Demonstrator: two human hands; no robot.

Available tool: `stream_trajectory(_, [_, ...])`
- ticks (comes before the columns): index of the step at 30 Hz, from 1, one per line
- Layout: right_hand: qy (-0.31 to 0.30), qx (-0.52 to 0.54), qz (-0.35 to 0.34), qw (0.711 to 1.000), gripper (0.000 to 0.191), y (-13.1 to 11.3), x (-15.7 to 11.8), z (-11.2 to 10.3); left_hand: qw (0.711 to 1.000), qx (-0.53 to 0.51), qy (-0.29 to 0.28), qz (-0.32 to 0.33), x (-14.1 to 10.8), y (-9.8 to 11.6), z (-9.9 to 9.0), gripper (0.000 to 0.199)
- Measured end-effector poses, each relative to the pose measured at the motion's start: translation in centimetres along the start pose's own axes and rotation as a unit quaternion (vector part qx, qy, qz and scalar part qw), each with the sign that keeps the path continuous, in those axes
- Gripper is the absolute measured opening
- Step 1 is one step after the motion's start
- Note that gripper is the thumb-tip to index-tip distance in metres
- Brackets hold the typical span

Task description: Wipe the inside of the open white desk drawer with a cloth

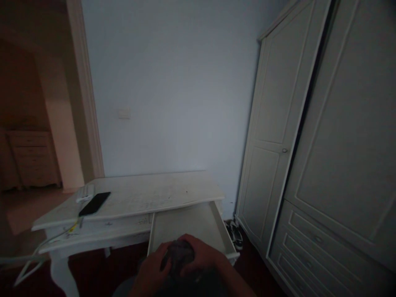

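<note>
Both of my hands are closed around a dark, bunched-up cloth-like bundle (181, 252) low in the middle of the view. My left hand (154, 267) wraps it from the left, and my right hand (202, 256) curls over its right side. The dim light hides exactly what the bundle is. Just beyond my hands, a white drawer (185, 225) is pulled out of the white desk (161, 187), with its pale bottom showing.
A black phone (94, 203) and a small white box-like item (85, 192) lie on the desk's left end. A cable (58, 236) hangs there. Shoes (235, 235) stand right of the drawer, before a tall white wardrobe (272, 123). A doorway opens at left.
</note>
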State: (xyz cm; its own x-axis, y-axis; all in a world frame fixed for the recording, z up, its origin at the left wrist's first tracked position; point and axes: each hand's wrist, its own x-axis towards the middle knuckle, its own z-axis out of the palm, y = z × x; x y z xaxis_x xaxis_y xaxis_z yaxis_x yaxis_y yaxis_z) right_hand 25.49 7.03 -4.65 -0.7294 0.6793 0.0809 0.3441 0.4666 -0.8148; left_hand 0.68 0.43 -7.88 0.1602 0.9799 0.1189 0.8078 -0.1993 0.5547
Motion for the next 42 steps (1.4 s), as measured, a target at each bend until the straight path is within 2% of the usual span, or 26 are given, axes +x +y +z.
stream_trajectory(3, [-0.014, -0.034, 0.000, 0.999, 0.124, -0.7, 0.0, 0.4, 1.000, 0.020, -0.016, -0.007, 0.2, -0.1, 0.1, 0.052])
stream_trajectory(5, [-0.013, -0.104, 0.003, 0.995, 0.126, -1.4, 0.6, 1.6, 0.999, 0.037, -0.021, -0.017, 0.2, -0.2, 0.3, 0.052])
stream_trajectory(8, [0.005, -0.184, -0.001, 0.983, 0.115, -2.5, 1.6, 3.6, 0.997, 0.062, -0.014, -0.034, 0.1, -0.4, 0.4, 0.050])
stream_trajectory(11, [0.024, -0.205, -0.009, 0.979, 0.101, -2.6, 1.1, 4.5, 0.997, 0.072, -0.013, -0.030, -0.2, 0.0, 0.4, 0.050])
stream_trajectory(13, [0.036, -0.229, -0.015, 0.973, 0.089, -1.9, -0.1, 4.0, 0.996, 0.083, -0.017, -0.023, -0.3, 0.6, 0.3, 0.051])
stream_trajectory(17, [0.055, -0.276, -0.002, 0.959, 0.067, -0.2, -3.0, 1.8, 0.993, 0.121, -0.010, -0.013, -0.3, 1.9, 0.4, 0.054])
stream_trajectory(20, [0.082, -0.269, 0.024, 0.959, 0.057, -0.2, -3.3, 1.4, 0.995, 0.100, 0.004, -0.005, -0.2, 2.0, 0.6, 0.058])
stream_trajectory(22, [0.096, -0.275, 0.033, 0.956, 0.052, -0.7, -2.1, 2.7, 0.998, 0.059, 0.005, -0.003, -0.2, 1.6, 0.8, 0.055])
stream_trajectory(27, [0.131, -0.299, 0.023, 0.945, 0.047, -2.2, 1.9, 8.3, 0.997, -0.044, 0.061, -0.002, -0.1, 0.1, 0.9, 0.057])
stream_trajectory(29, [0.138, -0.292, 0.003, 0.947, 0.049, -2.2, 2.0, 8.9, 0.998, -0.035, 0.061, -0.003, -0.1, -0.1, 0.9, 0.057])
stream_trajectory(32, [0.129, -0.291, -0.003, 0.948, 0.057, -1.3, -0.3, 6.7, 0.999, 0.000, 0.039, 0.005, -0.1, -0.1, 1.2, 0.055])
stream_trajectory(36, [0.140, -0.306, 0.094, 0.937, 0.057, 0.9, -5.4, 0.7, 0.998, 0.028, 0.053, 0.005, -0.2, -0.4, 1.9, 0.055])
stream_trajectory(38, [0.165, -0.310, 0.138, 0.926, 0.058, 1.7, -7.2, -1.4, 0.997, 0.018, 0.076, 0.007, -0.3, -0.7, 2.2, 0.055])
stream_trajectory(40, [0.194, -0.310, 0.162, 0.917, 0.055, 1.6, -7.5, -1.8, 0.996, 0.004, 0.087, 0.015, -0.3, -1.0, 2.4, 0.054])
stream_trajectory(42, [0.200, -0.309, 0.169, 0.914, 0.049, 0.7, -6.2, -0.1, 0.996, -0.003, 0.092, 0.021, -0.3, -1.1, 2.5, 0.053])
